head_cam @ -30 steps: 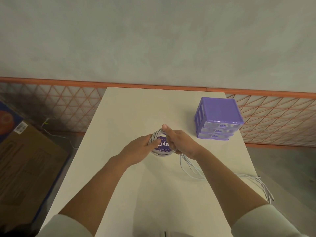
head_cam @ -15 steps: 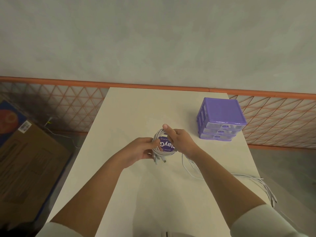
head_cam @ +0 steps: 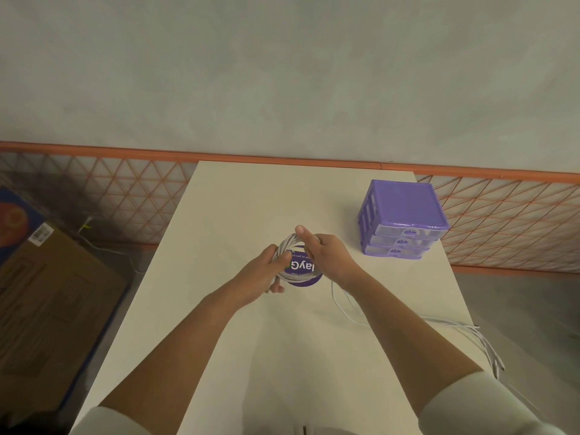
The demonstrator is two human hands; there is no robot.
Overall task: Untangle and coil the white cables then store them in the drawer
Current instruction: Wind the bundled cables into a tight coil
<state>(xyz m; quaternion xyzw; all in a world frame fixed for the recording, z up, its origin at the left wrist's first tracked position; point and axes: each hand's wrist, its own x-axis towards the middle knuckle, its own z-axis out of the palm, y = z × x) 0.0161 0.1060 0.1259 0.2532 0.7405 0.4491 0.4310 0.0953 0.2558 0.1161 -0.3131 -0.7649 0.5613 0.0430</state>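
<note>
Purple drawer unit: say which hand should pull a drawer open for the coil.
Right. The right hand is nearer the purple drawer unit, which stands on its side; the left hand could likely keep its grip on the coil.

Single head-worn wide-angle view, looking forward and steeply down along both forearms. Close to the grip, which sits near frame centre over the pale rectangular tabletop (head_cam: 238, 196). Beyond the grip, orange lattice fencing (head_cam: 502, 221) and a grey plastered wall (head_cam: 282, 73). No second view to overlap.

Drawer unit (head_cam: 403, 219) blocks right (cables (head_cam: 464, 332) apparently nearer); left table (head_cam: 219, 215) open.
</note>
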